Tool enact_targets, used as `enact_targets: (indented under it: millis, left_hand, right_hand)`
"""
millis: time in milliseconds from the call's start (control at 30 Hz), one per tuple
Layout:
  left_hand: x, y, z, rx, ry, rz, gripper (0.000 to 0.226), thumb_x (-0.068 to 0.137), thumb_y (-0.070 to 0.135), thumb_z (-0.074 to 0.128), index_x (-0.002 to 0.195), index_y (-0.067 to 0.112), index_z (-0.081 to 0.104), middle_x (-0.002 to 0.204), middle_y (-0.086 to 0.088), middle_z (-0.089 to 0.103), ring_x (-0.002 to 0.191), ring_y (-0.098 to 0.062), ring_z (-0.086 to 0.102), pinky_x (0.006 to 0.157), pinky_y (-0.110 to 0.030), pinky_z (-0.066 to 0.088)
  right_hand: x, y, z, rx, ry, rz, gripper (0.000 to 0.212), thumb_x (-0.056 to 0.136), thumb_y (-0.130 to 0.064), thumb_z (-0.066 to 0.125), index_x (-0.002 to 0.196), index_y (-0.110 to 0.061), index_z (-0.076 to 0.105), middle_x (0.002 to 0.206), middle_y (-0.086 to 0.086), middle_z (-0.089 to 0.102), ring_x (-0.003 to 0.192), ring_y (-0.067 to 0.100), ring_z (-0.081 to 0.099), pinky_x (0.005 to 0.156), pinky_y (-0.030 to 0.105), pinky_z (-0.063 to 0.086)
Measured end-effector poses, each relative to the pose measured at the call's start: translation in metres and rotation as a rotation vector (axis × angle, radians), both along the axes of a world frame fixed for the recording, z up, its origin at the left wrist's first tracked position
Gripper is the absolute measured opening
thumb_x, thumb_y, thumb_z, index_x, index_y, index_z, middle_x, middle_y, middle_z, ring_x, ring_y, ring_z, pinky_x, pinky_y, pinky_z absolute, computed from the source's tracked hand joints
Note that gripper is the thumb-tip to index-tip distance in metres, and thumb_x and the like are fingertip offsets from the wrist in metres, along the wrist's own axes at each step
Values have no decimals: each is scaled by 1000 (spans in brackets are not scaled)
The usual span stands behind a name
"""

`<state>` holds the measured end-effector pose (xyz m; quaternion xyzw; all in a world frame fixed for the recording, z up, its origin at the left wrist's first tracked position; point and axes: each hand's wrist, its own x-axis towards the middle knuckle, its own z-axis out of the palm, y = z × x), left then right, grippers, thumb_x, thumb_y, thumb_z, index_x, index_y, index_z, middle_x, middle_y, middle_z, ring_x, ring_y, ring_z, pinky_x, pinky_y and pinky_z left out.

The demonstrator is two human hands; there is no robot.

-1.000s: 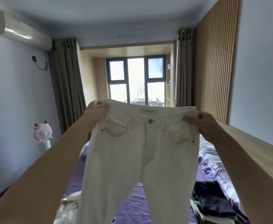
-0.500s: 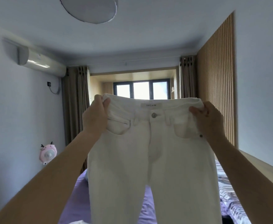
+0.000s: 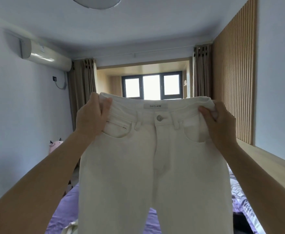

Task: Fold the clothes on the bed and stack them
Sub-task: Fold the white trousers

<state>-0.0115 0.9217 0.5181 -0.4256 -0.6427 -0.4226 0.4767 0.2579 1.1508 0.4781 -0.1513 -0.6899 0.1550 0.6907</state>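
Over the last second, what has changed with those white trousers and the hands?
The white trousers were lifted higher, and the view tipped up with them: a ceiling lamp came into sight while the dark clothes on the purple bed mostly dropped out of view. Nothing was let go. The left hand and right hand kept their grip on the two ends of the waistband, front facing the wearer.

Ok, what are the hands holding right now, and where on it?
Both hold the white jeans up by the waistband: the left hand pinches its left corner, the right hand its right corner. The legs hang free.
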Motion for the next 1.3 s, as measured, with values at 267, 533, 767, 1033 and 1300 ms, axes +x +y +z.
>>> enact_targets:
  millis: [267, 533, 767, 1033, 1300]
  left_hand:
    - [-45, 32, -98, -190, -164, 18, 39, 94, 58, 35, 85, 21, 31, 61, 11, 41, 51, -6, 39, 48, -26, 25]
    - [-98, 69, -232, -386, -493, -68, 39, 93, 50, 48, 87, 15, 33, 67, -3, 50, 71, -34, 58, 61, -37, 36]
    - [-136, 117, -263, -224, -871, -178, 45, 82, 52, 66, 77, 16, 38, 64, 7, 52, 65, -22, 48, 59, -33, 30]
    - [-119, 181, -231, -158, -1141, -609, 26, 80, 28, 75, 88, 21, 52, 80, -2, 66, 73, -19, 63, 67, -33, 50]
    - [-109, 185, -257, -176, -1065, -650, 12, 80, 32, 74, 78, 26, 63, 69, 17, 68, 63, 3, 61, 57, -11, 43]
  right_hand:
    - [-36, 23, -88, -235, -175, 21, 17, 89, -34, 63, 96, -19, 58, 75, -13, 55, 66, -2, 49, 58, 8, 34]
    - [-86, 46, -197, -583, -404, -63, 28, 85, -36, 66, 71, -18, 49, 64, -5, 52, 62, 15, 46, 56, 25, 29]
    - [-143, 67, -219, -754, -426, -148, 33, 84, -30, 67, 73, -5, 50, 64, 4, 49, 66, 24, 42, 50, 19, 27]
    - [-237, 39, -180, -826, -307, 88, 24, 83, -30, 69, 98, -14, 58, 84, -2, 65, 80, 19, 62, 70, 32, 50]
    - [-267, 3, -209, -777, -259, 182, 31, 76, -24, 75, 94, -34, 53, 85, -17, 66, 75, -10, 61, 62, 5, 44]
